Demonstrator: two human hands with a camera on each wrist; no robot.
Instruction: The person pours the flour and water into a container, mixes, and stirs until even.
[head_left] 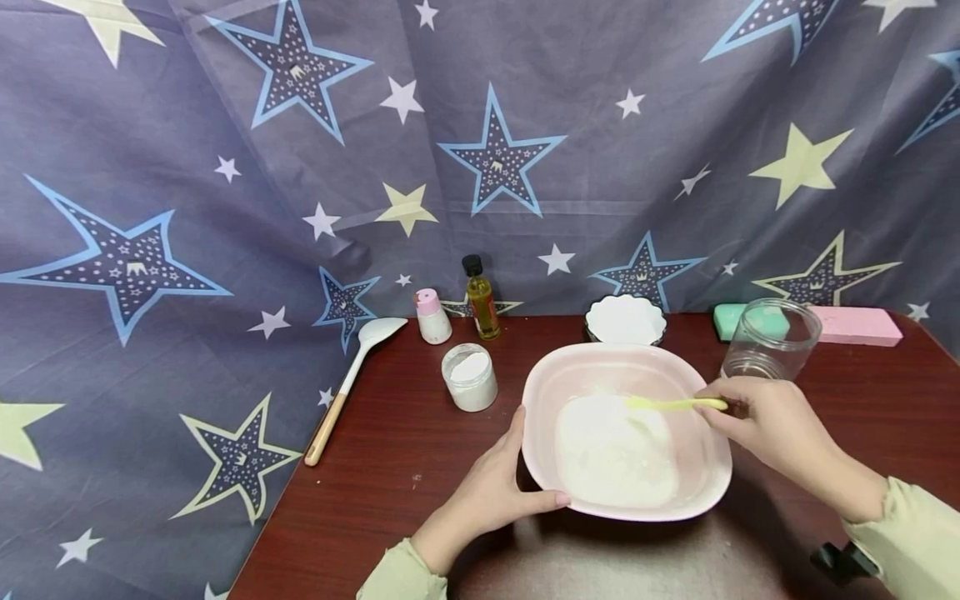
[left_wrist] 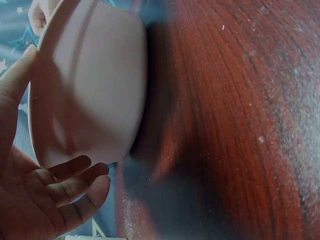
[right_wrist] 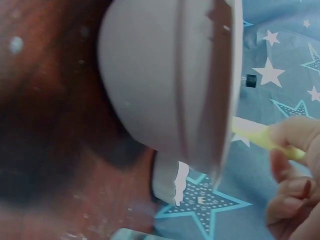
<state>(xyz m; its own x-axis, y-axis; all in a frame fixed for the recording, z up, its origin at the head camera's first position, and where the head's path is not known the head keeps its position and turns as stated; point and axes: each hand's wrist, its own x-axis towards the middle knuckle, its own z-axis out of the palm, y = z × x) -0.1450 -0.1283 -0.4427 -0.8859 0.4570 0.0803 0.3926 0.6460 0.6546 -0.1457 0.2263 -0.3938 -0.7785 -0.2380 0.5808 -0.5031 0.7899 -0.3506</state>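
A pink basin (head_left: 705,467) with smooth white contents (head_left: 611,467) stands on the table in the head view. My left hand (head_left: 487,487) holds its left end, the thumb on the near rim and the fingers along the side. In the left wrist view the thumb lies at the basin's edge, the other fingers bent beside its outer wall. Over the basin's right rim, my right hand (head_left: 780,429) pinches the handle of a yellow utensil (head_left: 678,405), perhaps a small spoon. The utensil's far end is down in the basin, over the white contents.
Behind the basin is a scalloped white dish (head_left: 626,320). A clear jar (head_left: 772,342) stands right, before green (head_left: 727,321) and pink blocks (head_left: 858,325). Leftward are a jar of white powder (head_left: 470,379), a pink-capped shaker (head_left: 432,318), an oil bottle (head_left: 482,302) and a ladle (head_left: 348,383).
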